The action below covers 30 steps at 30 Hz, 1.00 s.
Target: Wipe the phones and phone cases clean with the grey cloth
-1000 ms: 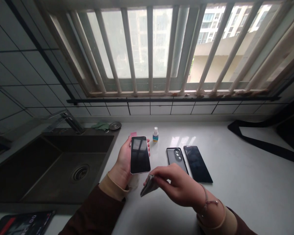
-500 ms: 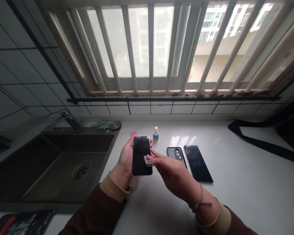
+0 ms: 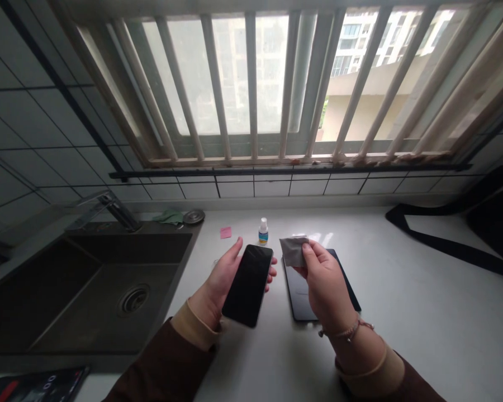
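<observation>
Phone [image 3: 248, 286], dark-screened, rests in the left grip [image 3: 223, 277]; the right grip [image 3: 324, 282] pinches grey cloth [image 3: 292, 252].

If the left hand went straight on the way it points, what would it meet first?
Probably the white-capped bottle, beyond the top edge of the phone in the left hand; how high the hand sits is unclear, so it might pass above.

green cloth [image 3: 169, 217] near faucet [image 3: 124, 214]

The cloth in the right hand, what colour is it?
Grey. The cloth shows best in the head view.
</observation>
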{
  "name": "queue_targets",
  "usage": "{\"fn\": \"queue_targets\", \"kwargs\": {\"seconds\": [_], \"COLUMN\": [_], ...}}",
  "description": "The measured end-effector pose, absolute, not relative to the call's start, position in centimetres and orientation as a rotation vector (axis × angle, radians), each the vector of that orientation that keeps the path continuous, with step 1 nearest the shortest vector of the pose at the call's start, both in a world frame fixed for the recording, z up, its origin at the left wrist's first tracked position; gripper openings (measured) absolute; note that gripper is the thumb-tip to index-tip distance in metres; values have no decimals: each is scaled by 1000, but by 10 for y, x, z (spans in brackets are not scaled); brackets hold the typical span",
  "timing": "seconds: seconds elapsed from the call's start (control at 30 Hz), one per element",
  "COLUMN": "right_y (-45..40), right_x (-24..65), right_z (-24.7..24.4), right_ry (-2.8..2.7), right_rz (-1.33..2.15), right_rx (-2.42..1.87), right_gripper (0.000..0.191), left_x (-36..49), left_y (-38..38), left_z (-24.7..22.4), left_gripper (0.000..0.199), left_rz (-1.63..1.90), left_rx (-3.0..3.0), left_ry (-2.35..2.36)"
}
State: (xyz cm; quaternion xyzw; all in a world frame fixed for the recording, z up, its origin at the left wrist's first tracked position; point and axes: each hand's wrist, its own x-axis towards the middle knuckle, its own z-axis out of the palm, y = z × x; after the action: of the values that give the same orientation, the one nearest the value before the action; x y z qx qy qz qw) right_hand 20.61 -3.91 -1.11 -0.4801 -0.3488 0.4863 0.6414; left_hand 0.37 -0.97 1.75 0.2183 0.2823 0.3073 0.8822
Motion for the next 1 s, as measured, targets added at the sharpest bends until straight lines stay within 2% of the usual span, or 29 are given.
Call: {"fn": "queue_targets", "kwargs": {"seconds": [0.13, 0.27, 0.5, 0.7, 0.9, 1.0], "right_y": [-40, -45, -47, -45, -36, -35], "right_x": [201, 195, 198, 201, 206, 204], "right_z": [-11, -10, -9, -9, -15, -13], "right_ry": [-750, -847, -1129, -935, -761, -744], "right_rz": [1280, 1433, 1282, 1252, 1138, 1249], "right_rx": [-1034, -995, -1003, -916, -1030, -1005], "right_gripper": [37, 37, 36, 33, 36, 40], "left_x": [13, 21, 20, 15, 15, 15], "left_y": [-23, -30, -28, -23, -29, -34], "left_z": [13, 5, 14, 19, 22, 24], "left_gripper": [89, 97, 91, 87, 91, 94], "left_rz": [341, 240, 324, 419, 305, 201], "left_rx": [501, 424, 372, 393, 431, 447], "left_ry": [454, 420, 574, 580, 514, 496]}}
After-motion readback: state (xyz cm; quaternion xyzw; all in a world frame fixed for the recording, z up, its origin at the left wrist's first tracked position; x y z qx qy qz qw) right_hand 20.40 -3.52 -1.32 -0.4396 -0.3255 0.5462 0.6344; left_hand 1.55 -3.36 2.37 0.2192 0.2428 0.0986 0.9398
